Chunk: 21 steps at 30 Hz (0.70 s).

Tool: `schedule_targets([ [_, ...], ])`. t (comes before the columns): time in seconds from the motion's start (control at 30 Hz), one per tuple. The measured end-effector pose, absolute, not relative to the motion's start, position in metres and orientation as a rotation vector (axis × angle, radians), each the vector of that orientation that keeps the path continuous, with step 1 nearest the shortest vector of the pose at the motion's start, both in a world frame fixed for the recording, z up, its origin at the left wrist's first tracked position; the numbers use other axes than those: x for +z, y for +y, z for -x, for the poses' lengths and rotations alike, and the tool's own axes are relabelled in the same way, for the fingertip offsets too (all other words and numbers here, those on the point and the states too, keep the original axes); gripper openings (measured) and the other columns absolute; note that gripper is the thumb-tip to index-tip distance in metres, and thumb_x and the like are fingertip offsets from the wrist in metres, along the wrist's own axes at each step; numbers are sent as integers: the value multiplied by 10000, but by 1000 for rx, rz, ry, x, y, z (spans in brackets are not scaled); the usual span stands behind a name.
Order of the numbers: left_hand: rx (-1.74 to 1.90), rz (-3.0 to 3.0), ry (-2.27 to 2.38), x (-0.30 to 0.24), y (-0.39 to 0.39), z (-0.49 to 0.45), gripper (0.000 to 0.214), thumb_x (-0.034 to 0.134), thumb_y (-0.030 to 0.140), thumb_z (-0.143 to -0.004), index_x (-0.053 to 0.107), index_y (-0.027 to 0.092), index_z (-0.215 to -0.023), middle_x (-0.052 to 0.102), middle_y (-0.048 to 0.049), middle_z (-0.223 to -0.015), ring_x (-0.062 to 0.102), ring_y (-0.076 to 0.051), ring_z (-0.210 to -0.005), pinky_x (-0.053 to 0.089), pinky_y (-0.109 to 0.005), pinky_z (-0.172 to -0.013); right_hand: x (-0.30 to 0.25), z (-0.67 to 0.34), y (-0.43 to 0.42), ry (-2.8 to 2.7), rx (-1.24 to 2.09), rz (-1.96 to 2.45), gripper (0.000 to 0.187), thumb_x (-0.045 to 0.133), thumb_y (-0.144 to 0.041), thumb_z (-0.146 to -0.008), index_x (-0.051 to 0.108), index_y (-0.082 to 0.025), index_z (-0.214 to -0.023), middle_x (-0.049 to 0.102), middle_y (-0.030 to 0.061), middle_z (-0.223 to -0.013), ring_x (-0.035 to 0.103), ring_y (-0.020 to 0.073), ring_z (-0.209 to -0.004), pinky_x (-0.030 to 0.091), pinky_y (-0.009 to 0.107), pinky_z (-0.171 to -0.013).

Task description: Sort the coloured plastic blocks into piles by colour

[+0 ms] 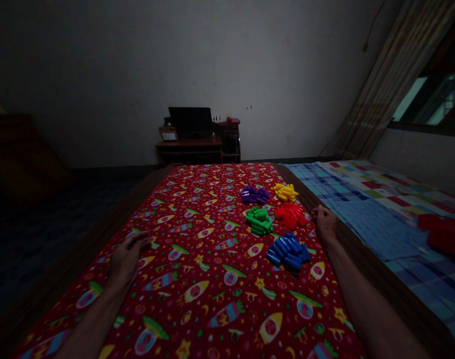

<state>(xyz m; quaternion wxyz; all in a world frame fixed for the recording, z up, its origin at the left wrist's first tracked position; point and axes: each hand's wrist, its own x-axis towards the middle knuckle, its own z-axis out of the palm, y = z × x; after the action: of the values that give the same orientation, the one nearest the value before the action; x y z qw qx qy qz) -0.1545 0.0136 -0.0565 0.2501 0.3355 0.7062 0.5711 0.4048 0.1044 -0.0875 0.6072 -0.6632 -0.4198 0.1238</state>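
Observation:
My left hand (127, 254) rests on the red cloth (208, 279) at the left, fingers stretched forward, holding nothing. On the right, my right hand (325, 223) lies at the cloth's edge with its fingers curled in; nothing shows in it. Nearest to it is a pile of red plastic pieces (291, 215), just to its left and apart from it. Around that pile are heaps of small tube-like pieces: yellow ones (286, 192), purple ones (254, 195), green ones (259, 221) and blue ones (288, 252). The heaps are sorted by colour.
The cloth covers a long table with a brown border (384, 284). To the right is a bed-like surface with a blue checked sheet (377, 224) and a red cloth item (446, 234). A desk (190, 143) with a dark screen (190, 121) stands by the far wall.

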Motion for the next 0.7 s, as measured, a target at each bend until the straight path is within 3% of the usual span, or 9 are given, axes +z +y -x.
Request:
schedule_targets([
  [0.27,1431,-914,2021,-55,11,157,330,586,248,-672,674,199,-987,713,-15,-832,676,-187,-803,431,-172,-487,-92,-407,107,-971,266,1537,593,459,-698,-755,660,-146,-676,680,101,-606,615,197,-524,448,299,-516],
  [0.53,1525,-893,1954,-53,11,153,216,586,216,-659,674,185,-853,691,6,-742,677,-162,-734,509,-201,-595,-89,-405,105,-972,266,1540,614,458,-724,-740,658,-149,-661,674,98,-587,616,201,-519,452,301,-508],
  [0.7,1499,-900,1967,-54,12,154,245,580,244,-662,672,193,-884,691,-4,-761,676,-170,-754,479,-185,-551,-87,-403,103,-971,268,1544,628,451,-740,-727,659,-151,-660,679,106,-601,622,209,-530,456,311,-514],
])
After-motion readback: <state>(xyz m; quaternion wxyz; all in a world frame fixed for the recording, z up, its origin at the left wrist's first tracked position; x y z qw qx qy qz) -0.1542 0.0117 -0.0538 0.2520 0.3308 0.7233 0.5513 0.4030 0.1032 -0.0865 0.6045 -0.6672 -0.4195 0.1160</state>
